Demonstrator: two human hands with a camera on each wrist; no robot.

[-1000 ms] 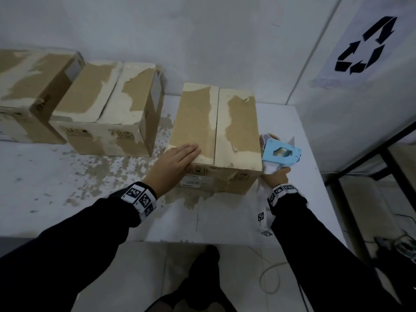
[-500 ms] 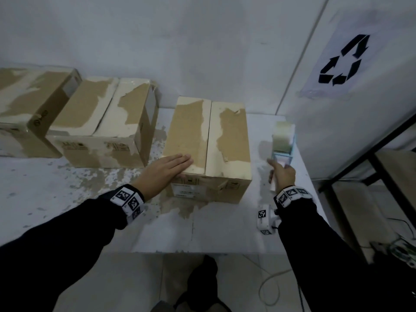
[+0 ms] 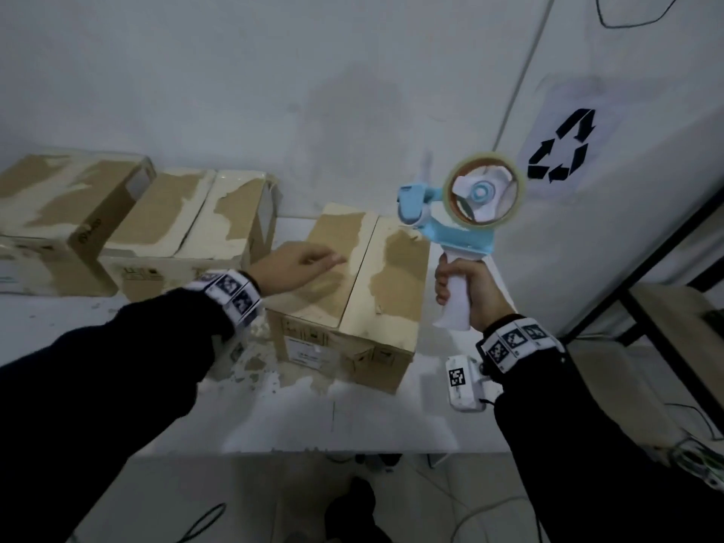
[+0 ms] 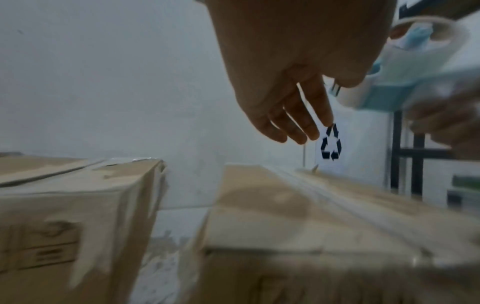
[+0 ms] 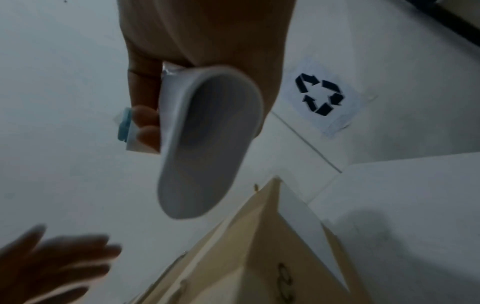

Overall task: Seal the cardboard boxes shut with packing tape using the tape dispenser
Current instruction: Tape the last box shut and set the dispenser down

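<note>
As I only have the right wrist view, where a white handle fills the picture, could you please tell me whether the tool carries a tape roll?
Observer: Yes. In the head view the light blue tape dispenser carries a clear tape roll. The right hand grips its white handle and holds it upright in the air, to the right of the nearest cardboard box.
Operator: Thank you. Is the other hand pressing that box?
Observer: No. The left wrist view shows the left hand with straight fingers above the box top, apart from it.
Operator: Are there other boxes?
Observer: Yes, two more worn cardboard boxes stand in a row to its left on the white table.
</note>
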